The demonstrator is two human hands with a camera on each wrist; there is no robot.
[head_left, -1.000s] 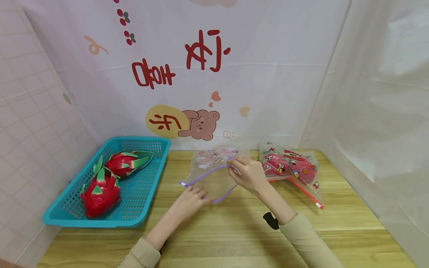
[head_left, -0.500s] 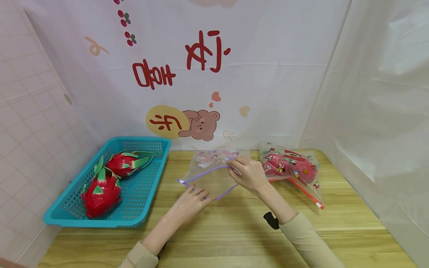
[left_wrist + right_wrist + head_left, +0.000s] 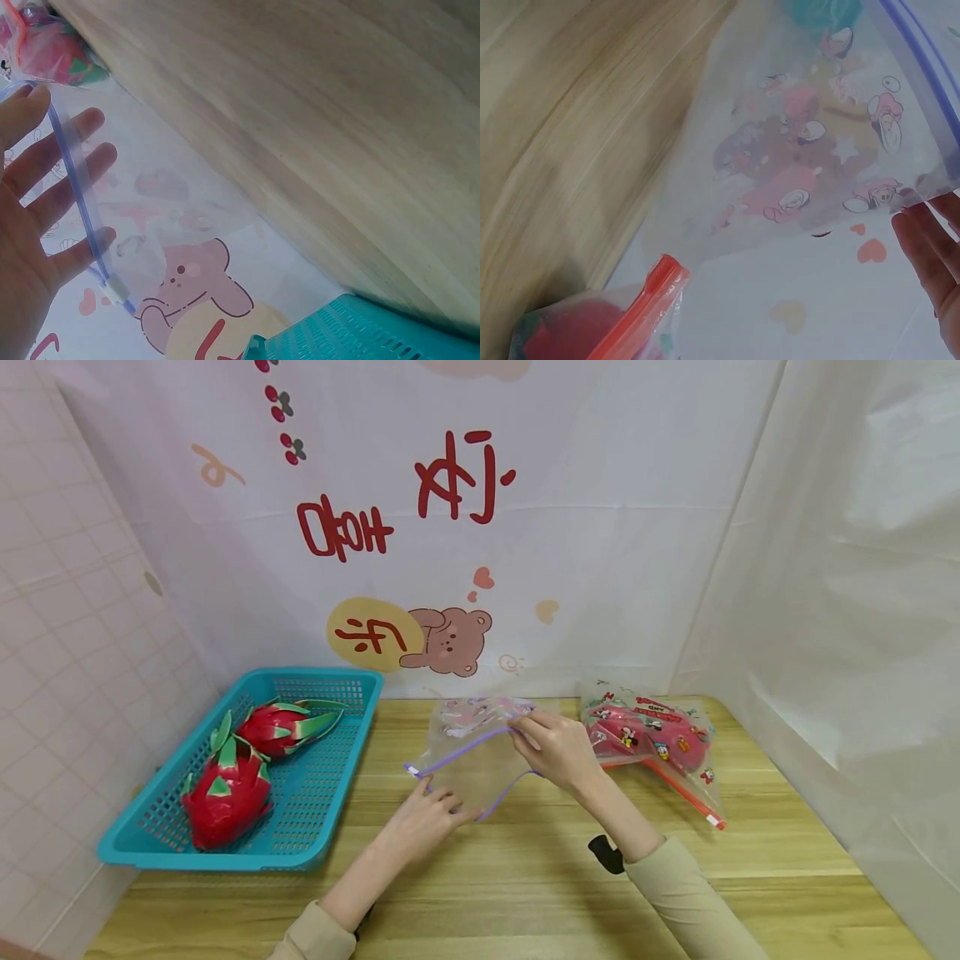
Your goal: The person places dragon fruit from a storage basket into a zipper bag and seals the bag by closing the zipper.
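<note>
A clear zip bag [image 3: 450,739] with pink prints and a purple zip strip stands with its mouth parted on the table. My left hand [image 3: 425,821] is at the near lip. In the left wrist view the strip crosses in front of that hand's extended, spread fingers [image 3: 56,202], beside the white slider [image 3: 115,289]. My right hand [image 3: 558,749] pinches the far lip from the right side. In the right wrist view its fingertips [image 3: 915,221] are at the printed bag wall [image 3: 802,150]. The table shows through the bag.
On the left a turquoise basket [image 3: 311,852] holds two red dragon fruits [image 3: 225,797] with green leaves. Printed zip bags with red zips [image 3: 678,735], with red fruit inside, lie close to the right of my right hand. A white printed backdrop [image 3: 615,568] rises behind the table [image 3: 525,893].
The near lip's edge has shifted and now curves more sharply beside my left hand, which has moved slightly. The slider end has moved a little right. My right hand stays in place.
</note>
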